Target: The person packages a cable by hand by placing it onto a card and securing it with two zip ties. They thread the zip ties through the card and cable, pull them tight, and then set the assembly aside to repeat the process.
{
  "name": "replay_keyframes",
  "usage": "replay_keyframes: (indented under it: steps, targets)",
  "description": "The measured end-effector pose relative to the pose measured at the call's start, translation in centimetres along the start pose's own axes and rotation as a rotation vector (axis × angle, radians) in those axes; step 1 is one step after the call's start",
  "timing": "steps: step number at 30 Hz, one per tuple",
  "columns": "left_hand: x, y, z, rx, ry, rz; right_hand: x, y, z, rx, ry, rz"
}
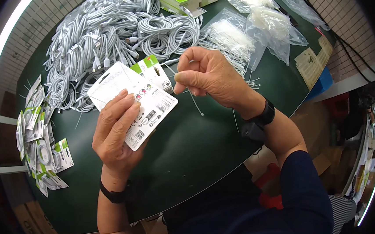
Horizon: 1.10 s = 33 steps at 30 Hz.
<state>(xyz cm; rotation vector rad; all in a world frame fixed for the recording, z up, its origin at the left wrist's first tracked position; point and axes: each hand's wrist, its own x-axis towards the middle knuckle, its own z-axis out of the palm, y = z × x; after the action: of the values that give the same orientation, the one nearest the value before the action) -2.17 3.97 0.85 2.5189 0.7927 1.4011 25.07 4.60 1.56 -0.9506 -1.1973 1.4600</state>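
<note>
My left hand (116,129) grips a white packaging card (152,113) with its printed back turned up, thumb hidden underneath. To the right of the card, my right hand (210,75) is closed in a pinch on a thin white cable tie (196,103), whose small head hangs down toward the table. The pinch itself is partly hidden by the fingers. Just beyond the held card, green and white cards (150,65) show in part. Coiled grey-white cables (170,34) lie past both hands.
A large heap of cables (97,31) covers the far left of the dark green table (190,147). Loose cable ties (230,43) and clear plastic bags (272,22) lie far right. Carded cables (42,150) pile up at the left edge. Card stacks (182,0) stand at the back.
</note>
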Motion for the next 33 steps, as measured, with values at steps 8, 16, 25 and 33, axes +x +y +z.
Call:
replay_keyframes:
  steps: [8,16,25,33]
  targets:
    - [0.2,-1.0,0.9,0.068,-0.033,0.035,-0.1,-0.2,-0.1,-0.036,-0.026,-0.015]
    - [-0.6,-0.9,0.6,0.077,0.033,0.042,-1.2,-0.2,1.7,0.115,-0.058,-0.05]
    - [-0.9,-1.0,0.5,-0.007,0.063,0.053,-2.0,-0.4,2.6,-0.585,-0.173,-0.696]
    - [-0.9,-0.5,0.9,-0.041,0.044,0.084,-2.3,0.9,4.2,-0.507,-0.047,-0.863]
